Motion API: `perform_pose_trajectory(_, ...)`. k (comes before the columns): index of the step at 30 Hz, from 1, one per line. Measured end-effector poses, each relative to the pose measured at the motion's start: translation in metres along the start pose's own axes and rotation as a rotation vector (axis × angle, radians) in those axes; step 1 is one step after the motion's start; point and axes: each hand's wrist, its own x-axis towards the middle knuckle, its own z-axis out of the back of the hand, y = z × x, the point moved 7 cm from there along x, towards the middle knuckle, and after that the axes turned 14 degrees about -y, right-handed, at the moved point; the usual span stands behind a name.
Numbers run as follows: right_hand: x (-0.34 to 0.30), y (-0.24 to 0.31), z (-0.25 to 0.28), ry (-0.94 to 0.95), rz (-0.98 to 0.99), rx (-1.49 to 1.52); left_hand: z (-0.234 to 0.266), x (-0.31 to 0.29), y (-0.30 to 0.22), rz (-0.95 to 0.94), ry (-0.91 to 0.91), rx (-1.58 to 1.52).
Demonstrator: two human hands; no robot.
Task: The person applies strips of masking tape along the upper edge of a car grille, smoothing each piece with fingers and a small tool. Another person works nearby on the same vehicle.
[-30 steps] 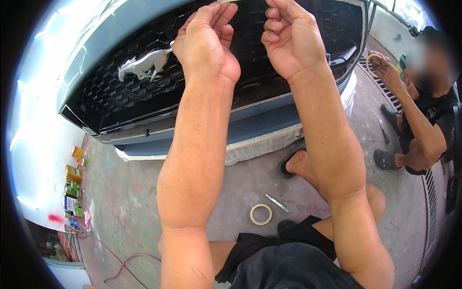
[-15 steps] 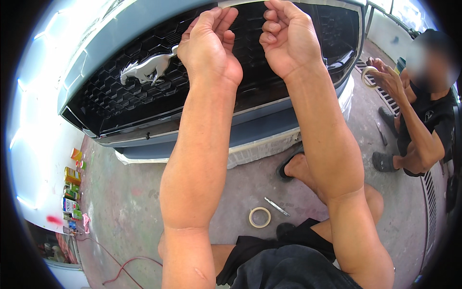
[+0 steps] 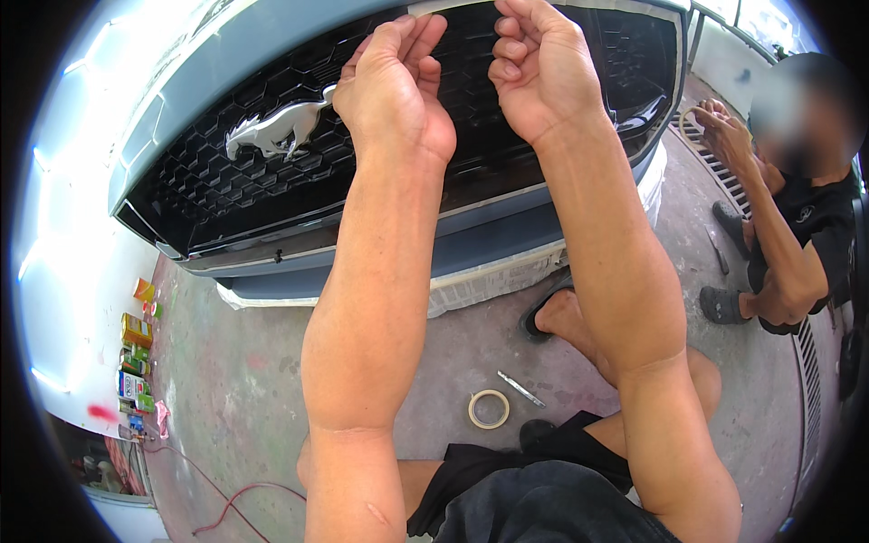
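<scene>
My left hand (image 3: 394, 86) and my right hand (image 3: 543, 72) are raised side by side at the top edge of a black honeycomb car grille (image 3: 226, 195). The left fingers point up, close together, and touch a pale strip (image 3: 453, 7) along that edge. The right fingers are curled tight against the palm next to the strip, with nothing visible in them. A chrome horse emblem (image 3: 276, 131) sits on the grille, left of my left hand. Whether the left fingers pinch the strip is hidden.
A roll of masking tape (image 3: 489, 409) and a small knife (image 3: 520, 389) lie on the concrete floor between my knees and the grey-blue bumper (image 3: 471, 249). A crouching person (image 3: 797, 226) at the right holds a tape ring at the grille's corner. Cans (image 3: 136, 348) stand at the left.
</scene>
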Motion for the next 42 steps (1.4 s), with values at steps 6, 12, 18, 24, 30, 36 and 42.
perform_pose_trajectory(6, 0.0003, 0.0004, -0.0024, -0.015, 0.007, -0.016, 0.0001, -0.0012, -0.0021, -0.005, -0.008, 0.008)
perform_pose_trajectory(12, 0.002, 0.0003, -0.0016, -0.02, 0.017, -0.025, 0.0019, 0.0043, -0.0005, 0.01, 0.01, -0.003)
perform_pose_trajectory(18, 0.0035, 0.0032, 0.0, -0.023, 0.022, -0.018, -0.0027, -0.0001, -0.0018, -0.004, 0.0, 0.006)
perform_pose_trajectory(24, 0.0043, 0.0023, -0.0018, -0.042, 0.022, -0.033, -0.0026, 0.0, -0.0037, -0.004, -0.027, 0.015)
perform_pose_trajectory(30, 0.0064, 0.0029, 0.0007, -0.047, 0.03, -0.038, -0.0038, 0.0003, -0.0034, -0.017, -0.009, 0.031)
perform_pose_trajectory(36, 0.0033, 0.0052, -0.0014, -0.047, 0.092, -0.014, -0.0038, 0.0048, -0.003, -0.025, 0.029, 0.012)
perform_pose_trajectory(42, 0.0042, 0.0061, -0.0013, -0.042, 0.08, -0.01, -0.0029, 0.0041, -0.0039, -0.033, 0.032, 0.026)
